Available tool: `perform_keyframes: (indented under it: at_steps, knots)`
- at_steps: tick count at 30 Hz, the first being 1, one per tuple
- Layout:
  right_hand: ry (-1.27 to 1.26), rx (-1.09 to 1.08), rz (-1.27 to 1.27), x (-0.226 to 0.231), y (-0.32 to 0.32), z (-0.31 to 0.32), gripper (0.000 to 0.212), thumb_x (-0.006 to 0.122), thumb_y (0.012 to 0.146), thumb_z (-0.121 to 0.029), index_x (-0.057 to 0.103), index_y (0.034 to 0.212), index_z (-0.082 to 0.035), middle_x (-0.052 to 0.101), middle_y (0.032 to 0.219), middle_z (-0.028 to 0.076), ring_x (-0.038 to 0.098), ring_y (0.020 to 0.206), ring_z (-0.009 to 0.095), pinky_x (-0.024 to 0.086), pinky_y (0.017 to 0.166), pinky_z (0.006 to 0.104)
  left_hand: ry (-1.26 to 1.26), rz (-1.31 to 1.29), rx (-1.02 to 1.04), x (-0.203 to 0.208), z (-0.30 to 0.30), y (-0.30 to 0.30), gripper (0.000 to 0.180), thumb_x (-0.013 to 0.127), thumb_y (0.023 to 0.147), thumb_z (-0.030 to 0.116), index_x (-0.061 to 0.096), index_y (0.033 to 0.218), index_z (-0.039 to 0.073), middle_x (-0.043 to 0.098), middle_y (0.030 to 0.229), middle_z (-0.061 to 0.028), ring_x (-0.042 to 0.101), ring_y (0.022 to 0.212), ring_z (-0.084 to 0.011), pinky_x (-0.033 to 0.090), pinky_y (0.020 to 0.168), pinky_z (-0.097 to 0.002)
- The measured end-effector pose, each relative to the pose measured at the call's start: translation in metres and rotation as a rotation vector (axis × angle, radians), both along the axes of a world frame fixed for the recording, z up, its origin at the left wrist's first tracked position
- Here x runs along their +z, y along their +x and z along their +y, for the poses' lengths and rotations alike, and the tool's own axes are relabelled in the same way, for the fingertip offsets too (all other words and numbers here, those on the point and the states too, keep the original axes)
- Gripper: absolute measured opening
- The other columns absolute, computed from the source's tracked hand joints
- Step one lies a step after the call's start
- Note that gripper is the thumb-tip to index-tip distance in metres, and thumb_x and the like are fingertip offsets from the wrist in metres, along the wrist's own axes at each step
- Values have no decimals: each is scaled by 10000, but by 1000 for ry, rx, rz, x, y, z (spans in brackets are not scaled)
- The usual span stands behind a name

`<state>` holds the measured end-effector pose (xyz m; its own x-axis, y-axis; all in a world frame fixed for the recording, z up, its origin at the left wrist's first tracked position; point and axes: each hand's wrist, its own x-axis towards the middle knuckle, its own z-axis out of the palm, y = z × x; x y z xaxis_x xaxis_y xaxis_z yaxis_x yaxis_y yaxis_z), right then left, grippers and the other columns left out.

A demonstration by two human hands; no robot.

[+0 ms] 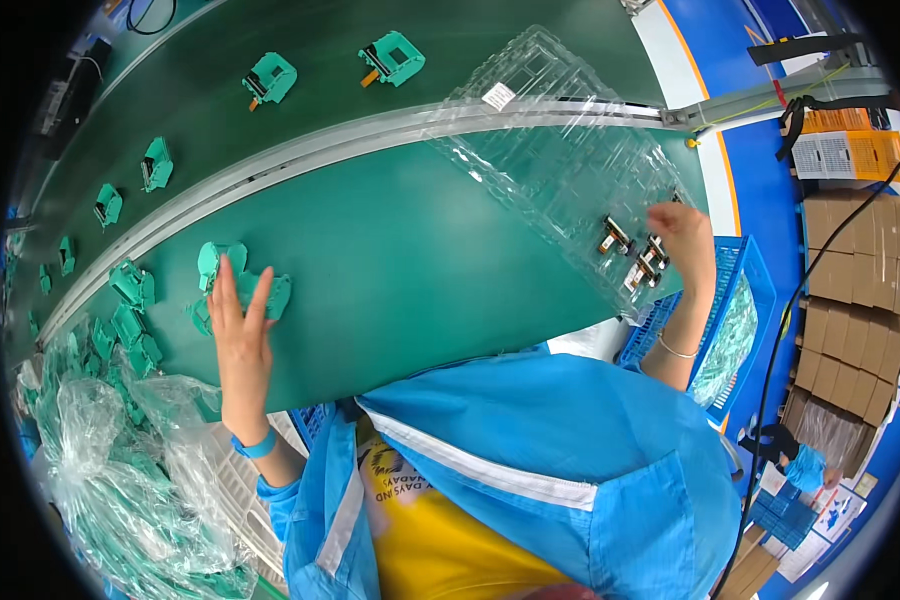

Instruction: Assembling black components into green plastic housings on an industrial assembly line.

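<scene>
My left hand (242,345) lies with its fingers stretched out and spread at a turquoise plastic housing (265,294) on the green work surface. Another turquoise housing (221,262) is just beyond the fingertips. My right hand (686,240) is closed, fingers curled, above the near right corner of a clear plastic tray (560,150). Whatever it may hold is hidden by the fingers. Several small dark parts with white and orange areas (617,236) sit in that corner of the tray, beside this hand. The rest of the tray shows only clear moulded pockets.
Beyond a metal rail (300,150), several turquoise housings (392,60) stand spaced along a dark green belt. More housings (132,285) are heaped at left, beside a clear bag (140,480) of green parts. A blue crate (750,310) stands at right; cardboard boxes (855,250) and a person (805,468) are farther off.
</scene>
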<state>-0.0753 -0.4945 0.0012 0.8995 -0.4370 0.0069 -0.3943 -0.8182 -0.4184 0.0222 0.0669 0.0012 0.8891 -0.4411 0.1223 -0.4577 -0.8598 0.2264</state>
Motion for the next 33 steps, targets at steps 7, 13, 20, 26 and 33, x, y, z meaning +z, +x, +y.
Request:
perform_keyframes:
  at_steps: [7,13,20,26,33]
  knots:
    - [-43,110,150,1,16,48,294,781,675,-60,730,964,-32,718,890,138,690,810,304,531,728,371,-15,49,-52,-6,-21,-2,681,663,786,22,499,1425,187,218,1594,-185,259,1452,-393,102,1164,-643]
    - [-254,181,14,27,14,60,227,752,688,-35,697,907,-59,636,828,112,649,809,303,516,714,386,-207,-127,-6,-24,-22,-6,631,802,724,91,590,1317,141,346,1536,-190,400,1376,-370,142,1165,-632]
    - [177,167,-202,42,51,106,99,659,838,-71,633,930,-47,668,697,101,661,599,184,501,552,304,-474,-191,92,-9,-32,-18,932,827,657,6,347,1456,1,506,1387,-166,483,1313,-353,271,1166,-529]
    - [1182,366,-313,18,88,197,90,629,947,-61,606,1004,5,677,884,74,649,800,130,514,718,253,-1157,169,52,-4,-51,-27,1056,769,684,-113,183,1544,69,402,1483,-204,452,1340,-327,425,1075,-438]
    - [1287,340,-273,17,92,297,224,589,975,-55,586,1183,30,710,1025,92,652,939,127,500,857,264,-1347,229,11,-8,-69,-30,940,780,690,-108,281,1472,46,418,1442,-167,453,1320,-279,480,1032,-425]
